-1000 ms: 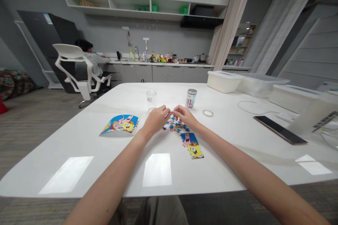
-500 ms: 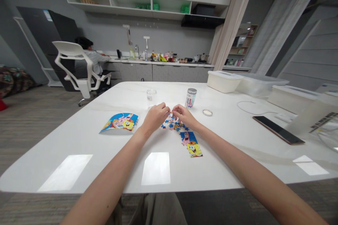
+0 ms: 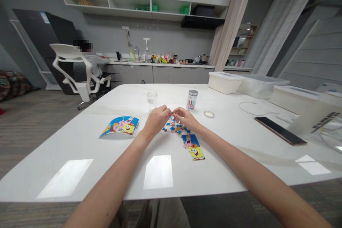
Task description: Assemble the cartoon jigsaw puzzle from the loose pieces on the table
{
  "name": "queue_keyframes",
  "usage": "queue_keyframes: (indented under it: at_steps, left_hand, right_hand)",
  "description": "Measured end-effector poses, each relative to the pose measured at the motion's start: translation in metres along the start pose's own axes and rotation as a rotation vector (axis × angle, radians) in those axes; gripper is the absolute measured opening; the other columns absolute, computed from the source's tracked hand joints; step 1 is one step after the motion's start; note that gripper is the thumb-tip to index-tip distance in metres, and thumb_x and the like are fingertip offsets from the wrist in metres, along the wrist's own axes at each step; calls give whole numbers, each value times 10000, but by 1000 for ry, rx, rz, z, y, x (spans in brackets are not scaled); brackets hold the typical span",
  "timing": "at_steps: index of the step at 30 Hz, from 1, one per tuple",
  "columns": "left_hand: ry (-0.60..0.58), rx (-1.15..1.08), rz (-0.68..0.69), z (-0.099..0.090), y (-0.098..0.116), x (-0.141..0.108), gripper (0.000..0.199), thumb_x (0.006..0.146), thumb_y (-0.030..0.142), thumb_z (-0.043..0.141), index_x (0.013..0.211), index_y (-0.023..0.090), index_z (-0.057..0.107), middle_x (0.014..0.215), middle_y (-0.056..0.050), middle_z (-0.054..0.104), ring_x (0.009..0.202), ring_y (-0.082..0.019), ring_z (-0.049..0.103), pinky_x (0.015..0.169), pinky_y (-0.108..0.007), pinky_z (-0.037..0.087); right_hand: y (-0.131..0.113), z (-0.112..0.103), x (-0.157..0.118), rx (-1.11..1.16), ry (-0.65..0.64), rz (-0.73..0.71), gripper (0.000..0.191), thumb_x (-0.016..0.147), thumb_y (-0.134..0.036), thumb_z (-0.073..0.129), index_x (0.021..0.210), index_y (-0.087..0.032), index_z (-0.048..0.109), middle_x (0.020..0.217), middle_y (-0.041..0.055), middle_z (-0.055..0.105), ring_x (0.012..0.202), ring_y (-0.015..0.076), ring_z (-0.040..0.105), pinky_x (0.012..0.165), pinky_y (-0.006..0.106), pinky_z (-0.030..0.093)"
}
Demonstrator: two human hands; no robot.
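Observation:
My left hand [image 3: 158, 118] and my right hand [image 3: 186, 117] meet fingertip to fingertip over a heap of loose jigsaw pieces [image 3: 176, 127]. Both are closed in a pinch, and a small orange and dark jigsaw piece shows between their fingertips; fingers hide most of it. Nearer to me lies a joined section of jigsaw [image 3: 194, 148] with a yellow and a pink cartoon figure. A curled picture sheet [image 3: 121, 126] with similar figures rests left of my left hand. Behind the hands stand a clear jar [image 3: 152, 98] and a silver-lidded jar [image 3: 192, 100].
A round lid [image 3: 209, 114] lies right of the jars on the white table [image 3: 112, 167]. Further right are a dark tablet [image 3: 280, 130], a cable and several storage boxes [image 3: 226, 82]. At the back left a person sits by a white chair [image 3: 71, 51], near the kitchen counter.
The fingertips have shifted slightly, and more of the small piece shows between them. The whole view has moved a little; the things on the table lie as before.

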State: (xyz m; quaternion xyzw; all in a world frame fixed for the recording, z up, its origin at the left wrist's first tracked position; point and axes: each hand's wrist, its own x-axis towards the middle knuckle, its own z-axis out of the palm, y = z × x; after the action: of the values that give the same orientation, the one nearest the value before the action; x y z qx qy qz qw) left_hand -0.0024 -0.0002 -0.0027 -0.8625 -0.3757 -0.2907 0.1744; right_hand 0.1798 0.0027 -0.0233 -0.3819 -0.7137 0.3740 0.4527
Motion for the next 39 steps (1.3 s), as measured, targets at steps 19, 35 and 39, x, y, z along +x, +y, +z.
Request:
queue_keyframes:
  at_steps: [19,35,39]
  left_hand:
    - [-19,-13,-26,-3,2,0,127,932,215,543,1030,189,620,894,-44,634,816,-183,631,729,-282,459]
    - [-8,18,-53,-4,5,0,93,934,237,525,988,183,579,902,-43,636,796,-182,625,711,-285,454]
    - [-8,17,-58,-4,4,0,117,947,260,509,1012,187,573,905,-43,633,781,-178,622,707,-284,451]
  right_hand:
    - [1,-1,2,98,38,57,357,788,-545,592,816,-199,507,624,-42,540,499,88,495,405,192,367]
    - [-3,-2,-1,148,26,28,291,785,-434,604,934,-214,485,619,-72,515,473,82,481,397,187,364]
    - [-5,-1,-2,98,56,-44,290,791,-381,617,998,-224,488,666,-70,503,501,81,483,399,180,361]
